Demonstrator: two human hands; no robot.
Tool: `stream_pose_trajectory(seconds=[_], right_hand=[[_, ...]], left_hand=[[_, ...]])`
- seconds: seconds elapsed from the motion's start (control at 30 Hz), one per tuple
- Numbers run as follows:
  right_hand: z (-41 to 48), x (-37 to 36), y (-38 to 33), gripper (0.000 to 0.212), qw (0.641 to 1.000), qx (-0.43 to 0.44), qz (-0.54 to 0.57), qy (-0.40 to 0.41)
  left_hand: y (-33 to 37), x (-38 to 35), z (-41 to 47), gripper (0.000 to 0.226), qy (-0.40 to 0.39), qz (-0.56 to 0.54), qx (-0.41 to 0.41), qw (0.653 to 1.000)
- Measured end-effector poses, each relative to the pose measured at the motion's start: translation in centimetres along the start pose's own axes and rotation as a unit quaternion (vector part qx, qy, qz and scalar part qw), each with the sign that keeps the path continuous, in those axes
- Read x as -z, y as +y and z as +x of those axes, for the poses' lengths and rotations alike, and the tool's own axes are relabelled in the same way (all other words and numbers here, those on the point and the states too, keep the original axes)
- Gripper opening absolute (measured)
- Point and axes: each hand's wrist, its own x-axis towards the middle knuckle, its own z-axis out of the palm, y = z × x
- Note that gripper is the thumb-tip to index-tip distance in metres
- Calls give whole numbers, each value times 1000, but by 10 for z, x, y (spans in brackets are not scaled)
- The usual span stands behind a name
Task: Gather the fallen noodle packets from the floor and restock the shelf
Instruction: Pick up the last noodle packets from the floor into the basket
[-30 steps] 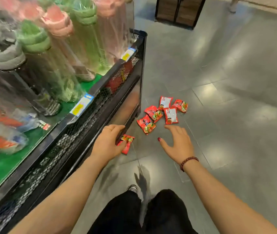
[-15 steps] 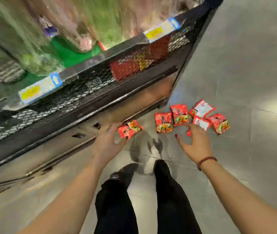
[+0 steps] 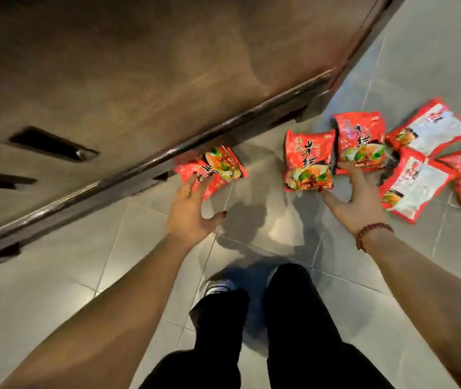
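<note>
Red plastic noodle packets lie scattered on the grey tiled floor (image 3: pixel 251 214), one lone packet (image 3: pixel 212 169) at about eleven o'clock from the person's black-trousered legs (image 3: pixel 279 332), tucked against the dark metal base rail (image 3: pixel 139 172) of the brown shelf unit (image 3: pixel 139 66), and a cluster of five packets (image 3: pixel 420 158) at about one to two o'clock. The left hand (image 3: pixel 188 211) is spread open with its fingertips on the lone packet, seemingly touching rather than gripping it. The right hand (image 3: pixel 355 200), a brown bead bracelet (image 3: pixel 371 234) at its wrist, is splayed wide with fingers on the two nearest packets (image 3: pixel 308 161) of the cluster, nothing lifted.
</note>
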Motion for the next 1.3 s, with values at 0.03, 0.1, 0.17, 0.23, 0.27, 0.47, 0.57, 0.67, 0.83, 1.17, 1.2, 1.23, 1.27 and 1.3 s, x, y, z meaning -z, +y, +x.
stream_pose_trajectory(seconds=[0.03, 0.1, 0.17, 0.23, 0.27, 0.47, 0.57, 0.67, 0.83, 1.17, 1.2, 1.23, 1.27, 1.3], right_hand=[[11, -18, 13, 58, 1000, 3, -5, -1], [33, -50, 37, 61, 1000, 3, -14, -11], [56, -78, 58, 64, 999, 1, -29, -13], [78, -101, 76, 67, 999, 7, -33, 4], [88, -110, 84, 69, 999, 7, -35, 16], [131, -140, 108, 81, 994, -7, -98, 48], [134, -140, 110, 85, 989, 10, -148, 29], [119, -139, 109, 90, 987, 37, -155, -11], [100, -152, 114, 83, 995, 49, -81, -39], [109, -166, 110, 86, 988, 107, -41, -108], [107, -169, 104, 88, 984, 120, -48, -119], [107, -173, 100, 90, 981, 137, -47, -133], [106, -176, 95, 92, 977, 145, -41, -148], [106, -180, 94, 93, 975, 156, -32, -158]], left_hand=[[-13, -18, 10, 83, -4, 8, -3, 1000], [-36, -49, 31, 82, -10, 20, -7, 1000], [-61, -74, 54, 80, -2, 38, -36, 999], [-82, -93, 78, 82, 10, 72, -70, 995], [-89, -100, 88, 84, 3, 96, -65, 993], [-113, -128, 109, 77, 52, 157, -43, 985], [-121, -129, 106, 70, 38, 145, -105, 983], [-132, -118, 99, 68, -32, 117, -202, 972], [-148, -113, 92, 56, 117, 103, -165, 974], [-102, -143, 74, 67, 3, -378, 127, 917], [-97, -148, 72, 77, -23, -364, 101, 926], [-95, -153, 73, 86, -39, -348, 84, 933], [-94, -154, 75, 91, -51, -336, 72, 938], [-94, -153, 79, 94, -57, -326, 72, 941]])
